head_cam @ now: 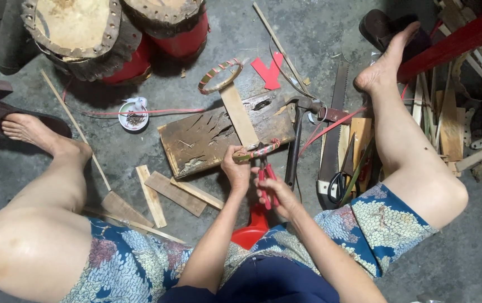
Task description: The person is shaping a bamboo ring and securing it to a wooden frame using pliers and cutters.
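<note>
Here, on a grey concrete floor [140,154] — both hands at a wrapped bamboo hoop
The left hand [236,168] grips the thin bamboo hoop bound in red and green strips [259,151] over a worn wooden work block [207,137]; the right hand [277,193] is clenched on red-handled pliers [265,178] — hide-topped red drums [112,33], a hand saw [333,123] and wood offcuts [165,193] lie around

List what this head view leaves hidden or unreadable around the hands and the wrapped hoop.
- Red-handled pliers: the tips, hidden behind the left hand and the wrapped hoop.
- Red stool: mostly covered by the forearms.
- Small white dish: contents too small to identify.
- Drums: cut off by the top edge.
- Right hand: fingers curled around the handles, palm side hidden.
</note>
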